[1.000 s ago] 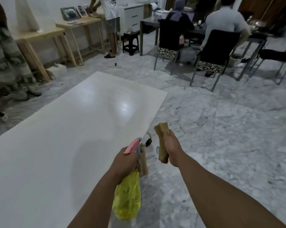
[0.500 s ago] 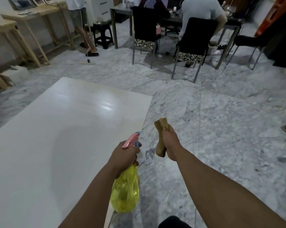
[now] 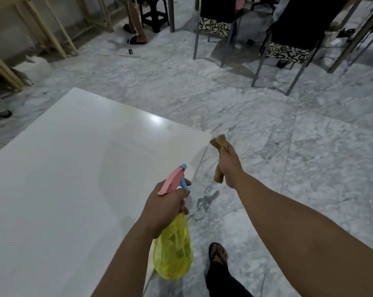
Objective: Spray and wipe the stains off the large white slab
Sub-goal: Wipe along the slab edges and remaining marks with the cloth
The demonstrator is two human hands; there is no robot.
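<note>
Head view looks down on a large white slab lying flat on a grey marble floor, its far right corner near the middle of the picture. The left hand is wrapped around the neck of a yellow spray bottle with a pink and blue trigger head, held over the slab's right edge with the nozzle pointing toward the far end. The right hand is clenched around a rolled brown cloth, held in the air over the floor just beside the slab's corner. A sandalled foot stands on the floor beside the slab. Chairs with patterned seats, wooden bench legs and a power strip are at the far side.
</note>
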